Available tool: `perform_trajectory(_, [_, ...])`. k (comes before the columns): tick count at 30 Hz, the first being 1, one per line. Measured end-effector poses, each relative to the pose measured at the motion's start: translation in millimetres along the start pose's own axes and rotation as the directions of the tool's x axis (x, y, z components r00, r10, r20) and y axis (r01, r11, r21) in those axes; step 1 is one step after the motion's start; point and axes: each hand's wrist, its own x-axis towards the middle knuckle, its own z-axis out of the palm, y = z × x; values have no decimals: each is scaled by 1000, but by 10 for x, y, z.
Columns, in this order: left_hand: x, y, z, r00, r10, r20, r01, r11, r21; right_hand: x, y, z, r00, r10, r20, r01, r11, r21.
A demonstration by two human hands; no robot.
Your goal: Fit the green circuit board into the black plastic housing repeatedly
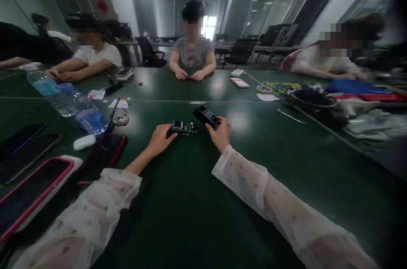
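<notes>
A dark green, glossy table (178,218) fills most of the frame, a thin pale line running across it. At left are two plastic bottles (83,111) with bluish labels, side by side. Below them lie a small white rounded case (84,142), a red-edged phone (104,154) and, at lower left, a pink-edged phone (38,192) over something white. Left of center sit a pale coiled loop (121,120) and white paper slips (118,104). Right of center, toward the far side, is a white-edged phone (239,82). Farther right are a slender metal tool (290,116), yellow cables (276,87) and a blurred heap with blue fabric-like material (356,86).
</notes>
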Motion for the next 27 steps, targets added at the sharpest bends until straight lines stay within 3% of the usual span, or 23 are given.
perform_trajectory(12, [-17, 44, -116, 998, -37, 43, 39, 998, -49, -4, -35, -23, 994, 109, -15, -109, 993, -47])
perform_trajectory(16, [-16, 53, -129, 998, -46, 44, 48, 997, -55, -23, -58, -13, 997, 72, 13, -71, 994, -87])
perform_trajectory(27, [-56, 89, -153, 997, -67, 46, 70, 995, -73, -53, -123, -56, 995, 5, -96, -11, 998, -60])
